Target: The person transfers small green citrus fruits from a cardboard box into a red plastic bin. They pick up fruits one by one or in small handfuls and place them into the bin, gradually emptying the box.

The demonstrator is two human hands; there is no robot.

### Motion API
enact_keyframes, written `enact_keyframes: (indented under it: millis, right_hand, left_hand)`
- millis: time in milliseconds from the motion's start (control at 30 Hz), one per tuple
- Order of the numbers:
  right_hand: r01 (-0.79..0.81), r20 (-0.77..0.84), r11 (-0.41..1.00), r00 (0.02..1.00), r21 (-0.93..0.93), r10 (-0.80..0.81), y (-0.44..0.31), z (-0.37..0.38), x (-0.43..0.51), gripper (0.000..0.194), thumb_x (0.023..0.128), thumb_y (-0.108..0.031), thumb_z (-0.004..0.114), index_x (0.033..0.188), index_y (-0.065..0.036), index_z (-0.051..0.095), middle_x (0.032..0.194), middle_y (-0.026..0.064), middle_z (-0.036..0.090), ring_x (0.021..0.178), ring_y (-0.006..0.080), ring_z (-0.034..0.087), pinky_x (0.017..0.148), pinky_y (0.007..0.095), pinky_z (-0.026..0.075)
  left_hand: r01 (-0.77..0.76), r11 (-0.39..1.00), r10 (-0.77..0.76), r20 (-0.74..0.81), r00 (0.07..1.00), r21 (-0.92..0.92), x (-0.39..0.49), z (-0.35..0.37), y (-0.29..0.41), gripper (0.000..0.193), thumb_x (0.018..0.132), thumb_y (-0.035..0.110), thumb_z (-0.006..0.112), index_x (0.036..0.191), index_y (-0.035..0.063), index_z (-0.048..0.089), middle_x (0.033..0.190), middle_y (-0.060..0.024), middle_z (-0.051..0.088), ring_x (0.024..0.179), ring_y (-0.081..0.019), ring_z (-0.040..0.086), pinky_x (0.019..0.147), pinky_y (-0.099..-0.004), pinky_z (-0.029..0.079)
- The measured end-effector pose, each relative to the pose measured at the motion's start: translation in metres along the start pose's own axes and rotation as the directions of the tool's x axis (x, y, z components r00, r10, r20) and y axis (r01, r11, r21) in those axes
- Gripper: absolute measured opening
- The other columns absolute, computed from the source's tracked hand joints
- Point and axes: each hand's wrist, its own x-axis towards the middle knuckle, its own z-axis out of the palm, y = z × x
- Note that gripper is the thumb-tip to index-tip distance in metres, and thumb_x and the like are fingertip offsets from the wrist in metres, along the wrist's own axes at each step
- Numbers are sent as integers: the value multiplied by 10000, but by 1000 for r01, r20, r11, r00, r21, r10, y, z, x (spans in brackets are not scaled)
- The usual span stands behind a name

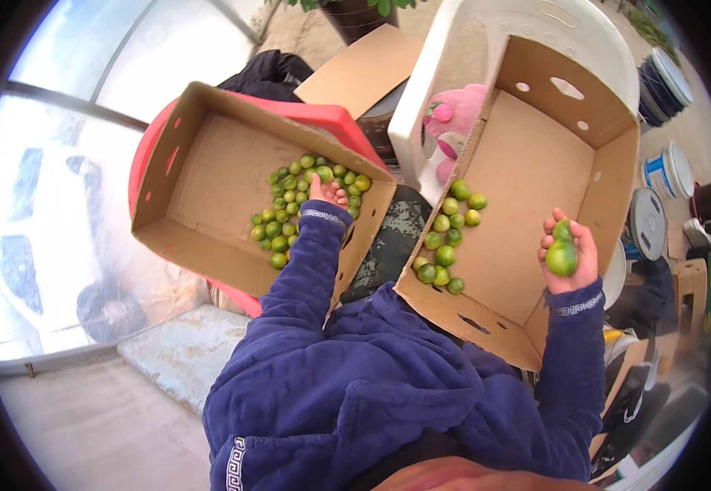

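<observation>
To the left, my left hand (331, 194) reaches into a shallow cardboard box (214, 166). A green citrus fruit (325, 174) sits at its thumb and fingertips, apparently gripped. Around and under that hand lie many small green and yellow-green citrus fruits (274, 229), gathered toward the box's right side. My right hand (582, 245) is raised over a second cardboard box (533, 153), its fingers curled around two green citrus fruits (561, 258), one larger than the other. Along that box's left wall several citrus fruits (446, 255) rest in a loose group.
A red plastic seat (325, 116) supports the left box; a white plastic chair (414, 123) supports the right one. Between them show a pink plush toy (463, 110) and a camouflage-clad leg (386, 245). Lidded buckets (647, 224) stand at right. A cardboard sheet (365, 67) lies behind.
</observation>
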Motion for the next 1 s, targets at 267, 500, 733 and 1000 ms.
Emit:
enact_keyframes:
  millis: [267, 500, 733, 1000]
  right_hand:
    - [-27, -54, 996, 998, -82, 23, 6, 4, 9, 320, 899, -270, 520, 1159, -85, 548, 976, 51, 602, 709, 166, 614, 626, 302, 503]
    - [-49, -51, 992, 998, -114, 43, 11, 9, 11, 325, 903, -298, 530, 1153, -90, 546, 967, 50, 602, 707, 163, 609, 622, 297, 495]
    - [-45, 1, 994, 999, -103, 46, 18, -9, 15, 368, 906, -332, 547, 1159, -65, 551, 974, 81, 602, 778, 219, 603, 659, 338, 494]
    - [25, -87, 999, 996, -31, -28, 26, 5, 19, 279, 956, -277, 487, 1124, -55, 500, 942, 92, 577, 854, 220, 604, 743, 357, 513]
  left_hand:
    - [-261, 954, 202, -325, 924, -149, 47, -100, 90, 555, 871, 665, 466, 819, 115, 519, 701, -5, 529, 550, -145, 450, 468, -275, 378]
    - [-290, 956, 269, -275, 923, -39, 22, -34, 41, 338, 915, 378, 583, 1111, 122, 481, 817, -38, 547, 594, -160, 483, 504, -286, 404]
    - [-569, 770, 92, 833, 546, 288, -158, 146, -48, 156, 914, 59, 562, 1059, 2, 547, 810, -55, 616, 696, -125, 596, 635, -253, 489]
    - [-996, 92, -328, 944, -33, -3, -220, 193, -117, 523, 737, 139, 767, 1208, 71, 551, 1010, -106, 575, 815, -216, 592, 712, -311, 505]
